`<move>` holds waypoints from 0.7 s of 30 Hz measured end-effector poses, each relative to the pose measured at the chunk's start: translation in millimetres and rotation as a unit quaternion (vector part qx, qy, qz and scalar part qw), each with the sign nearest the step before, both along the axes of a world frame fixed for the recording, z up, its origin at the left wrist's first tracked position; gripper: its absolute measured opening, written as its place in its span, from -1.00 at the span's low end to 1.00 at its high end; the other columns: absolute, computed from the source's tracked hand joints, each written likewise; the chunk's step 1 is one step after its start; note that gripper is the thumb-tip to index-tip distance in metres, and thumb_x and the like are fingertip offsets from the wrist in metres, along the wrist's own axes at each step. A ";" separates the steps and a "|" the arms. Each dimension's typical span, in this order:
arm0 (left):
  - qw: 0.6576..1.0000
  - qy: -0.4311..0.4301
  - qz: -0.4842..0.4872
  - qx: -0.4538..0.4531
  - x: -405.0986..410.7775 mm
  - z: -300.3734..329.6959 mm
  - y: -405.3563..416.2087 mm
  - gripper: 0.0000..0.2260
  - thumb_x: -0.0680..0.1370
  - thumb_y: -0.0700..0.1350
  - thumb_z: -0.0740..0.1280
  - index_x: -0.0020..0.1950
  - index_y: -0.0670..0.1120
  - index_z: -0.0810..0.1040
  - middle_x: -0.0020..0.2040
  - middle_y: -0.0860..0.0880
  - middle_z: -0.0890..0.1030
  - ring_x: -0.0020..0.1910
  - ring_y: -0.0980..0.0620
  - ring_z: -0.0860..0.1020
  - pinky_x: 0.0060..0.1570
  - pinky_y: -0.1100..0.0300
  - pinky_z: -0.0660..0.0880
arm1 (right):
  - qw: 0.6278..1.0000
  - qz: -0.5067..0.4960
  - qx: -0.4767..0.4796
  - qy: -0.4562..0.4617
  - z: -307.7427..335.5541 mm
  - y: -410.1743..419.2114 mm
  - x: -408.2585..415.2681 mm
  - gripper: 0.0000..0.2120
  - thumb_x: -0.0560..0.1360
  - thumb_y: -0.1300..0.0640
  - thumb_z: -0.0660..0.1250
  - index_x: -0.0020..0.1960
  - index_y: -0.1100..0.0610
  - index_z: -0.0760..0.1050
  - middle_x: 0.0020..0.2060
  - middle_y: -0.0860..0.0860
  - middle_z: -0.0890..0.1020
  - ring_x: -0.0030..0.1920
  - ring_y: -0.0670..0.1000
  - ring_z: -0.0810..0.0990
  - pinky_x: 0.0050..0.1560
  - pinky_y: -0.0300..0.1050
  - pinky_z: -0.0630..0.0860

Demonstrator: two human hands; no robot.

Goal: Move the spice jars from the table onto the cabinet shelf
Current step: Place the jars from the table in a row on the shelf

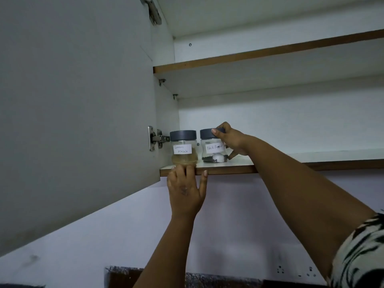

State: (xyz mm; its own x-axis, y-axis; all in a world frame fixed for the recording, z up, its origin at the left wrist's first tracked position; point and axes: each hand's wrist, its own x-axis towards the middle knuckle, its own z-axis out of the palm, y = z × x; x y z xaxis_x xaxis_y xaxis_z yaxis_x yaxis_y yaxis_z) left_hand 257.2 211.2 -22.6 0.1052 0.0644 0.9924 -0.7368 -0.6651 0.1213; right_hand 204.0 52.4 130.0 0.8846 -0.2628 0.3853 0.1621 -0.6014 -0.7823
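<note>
Two clear spice jars with grey lids stand side by side at the left end of the lower cabinet shelf (291, 164). The left jar (183, 147) is labelled Garam Masala and holds a pale brown powder. The right jar (212, 146) is labelled Black Pepper. My right hand (232, 140) wraps around the Black Pepper jar, with the thumb on its lid. My left hand (186, 190) rests flat against the shelf's front edge just below the Garam Masala jar, its fingertips at the jar's base.
The open cabinet door (79, 113) hangs at the left on a metal hinge (156, 138). An upper shelf (259, 55) runs above. A white wall lies below the cabinet, with a dark counter edge (187, 277) at the bottom.
</note>
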 end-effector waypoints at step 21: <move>1.000 -0.027 -0.009 0.007 8.5 -4.0 -1.6 -0.65 0.56 0.15 0.18 0.08 -0.13 0.48 -0.03 -0.12 0.52 -0.02 -0.15 0.52 -0.04 -0.01 0.51 | 0.998 0.035 -0.024 -0.039 -13.6 -4.8 13.1 -0.73 0.66 -0.13 -0.02 0.32 -0.11 0.15 0.34 0.04 0.38 0.30 0.12 0.39 0.13 0.16 0.40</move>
